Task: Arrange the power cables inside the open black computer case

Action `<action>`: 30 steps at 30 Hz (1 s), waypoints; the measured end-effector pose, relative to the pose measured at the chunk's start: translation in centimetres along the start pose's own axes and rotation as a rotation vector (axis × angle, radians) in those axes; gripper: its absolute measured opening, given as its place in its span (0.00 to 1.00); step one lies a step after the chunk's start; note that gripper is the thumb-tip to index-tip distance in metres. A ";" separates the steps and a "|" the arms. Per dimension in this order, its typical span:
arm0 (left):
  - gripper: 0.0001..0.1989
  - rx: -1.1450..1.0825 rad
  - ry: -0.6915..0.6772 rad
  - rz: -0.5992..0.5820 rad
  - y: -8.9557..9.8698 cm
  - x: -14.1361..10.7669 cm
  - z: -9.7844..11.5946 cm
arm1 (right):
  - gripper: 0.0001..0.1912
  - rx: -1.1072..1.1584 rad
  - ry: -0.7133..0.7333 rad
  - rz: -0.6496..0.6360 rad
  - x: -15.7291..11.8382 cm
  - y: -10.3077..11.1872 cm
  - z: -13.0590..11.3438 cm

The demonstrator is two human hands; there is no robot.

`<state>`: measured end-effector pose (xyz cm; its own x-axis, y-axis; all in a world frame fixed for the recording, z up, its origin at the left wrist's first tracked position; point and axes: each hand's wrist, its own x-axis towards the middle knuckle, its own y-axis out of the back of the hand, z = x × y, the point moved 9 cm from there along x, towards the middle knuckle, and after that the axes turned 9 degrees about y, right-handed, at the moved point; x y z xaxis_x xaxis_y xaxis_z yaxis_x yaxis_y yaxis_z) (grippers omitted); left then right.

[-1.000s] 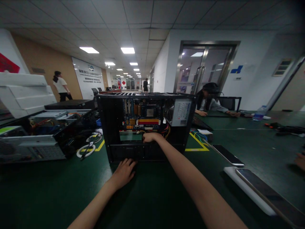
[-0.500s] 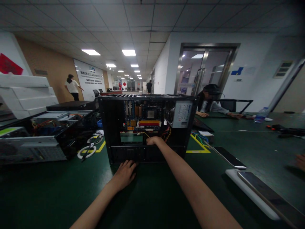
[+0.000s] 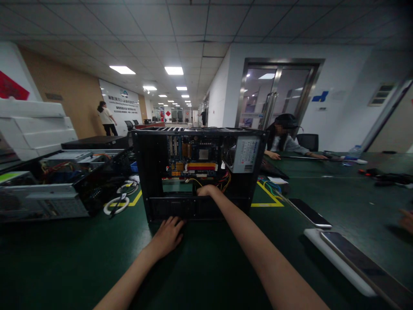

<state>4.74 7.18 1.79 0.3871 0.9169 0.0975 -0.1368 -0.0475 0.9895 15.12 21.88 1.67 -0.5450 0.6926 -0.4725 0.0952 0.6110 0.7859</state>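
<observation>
A black computer case [image 3: 171,209] stands upright on the green table [image 3: 97,249], its open side toward me. Inside it are a motherboard [image 3: 203,154] with red and yellow slots, a silver power supply [image 3: 247,154] at the upper right and coloured cables [image 3: 227,181]. My right hand [image 3: 206,190] reaches over the lower edge into the case, near the cables; its fingers are mostly hidden inside. My left hand [image 3: 168,237] lies on the table at the case's front bottom edge, fingers slightly apart, holding nothing.
An opened computer case [image 3: 61,200] and coiled white cable [image 3: 116,206] lie left. On the right are a black phone [image 3: 309,212], another phone [image 3: 361,258] on a white box, and a bottle [image 3: 355,151]. A person [image 3: 285,137] sits behind; others stand farther back.
Both my hands have stayed almost in place. The seated person's dark, thin-edged object has been lowered to the table. A standing person at the far left has moved right.
</observation>
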 end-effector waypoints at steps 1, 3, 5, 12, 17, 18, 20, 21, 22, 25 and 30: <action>0.22 0.000 0.000 0.001 0.0 0.0 0.0 | 0.18 0.016 0.007 0.000 0.1 -0.1 0.1; 0.22 0.005 0.000 0.002 0.0 0.0 0.0 | 0.17 0.055 0.010 -0.018 0.4 -0.3 0.3; 0.22 0.010 0.005 -0.004 -0.1 0.0 0.0 | 0.15 0.089 0.006 -0.033 0.7 -0.5 0.6; 0.22 0.002 0.015 -0.020 -0.2 0.1 -0.1 | 0.11 0.000 -0.017 -0.061 1.3 -0.7 1.4; 0.22 0.009 0.025 -0.019 -0.3 0.1 -0.2 | 0.09 -0.001 0.014 0.085 0.3 0.5 0.2; 0.22 0.009 0.026 -0.018 -0.4 0.1 -0.2 | 0.08 0.014 0.031 0.141 0.1 0.9 -0.2; 0.22 0.011 0.026 -0.018 -0.4 0.1 -0.2 | 0.05 0.077 0.045 0.254 -0.5 1.9 -0.5; 0.22 0.011 0.023 -0.017 -0.4 0.1 -0.2 | 0.04 0.135 0.034 0.299 -0.7 2.2 -0.4; 0.22 0.010 0.020 -0.015 -0.3 0.1 -0.1 | 0.04 0.215 0.011 0.333 -0.9 2.4 -0.2; 0.21 0.005 0.018 -0.020 -0.2 0.1 0.0 | 0.06 0.526 -0.047 0.408 -1.4 2.5 0.9; 0.22 -0.001 0.025 -0.027 -0.1 0.0 0.0 | 0.05 0.958 -0.088 0.512 -2.0 2.6 2.6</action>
<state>4.71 7.20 1.71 0.3675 0.9275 0.0685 -0.1274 -0.0227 0.9916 18.65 23.10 3.61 -0.1979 0.9516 -0.2349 0.9244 0.2609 0.2781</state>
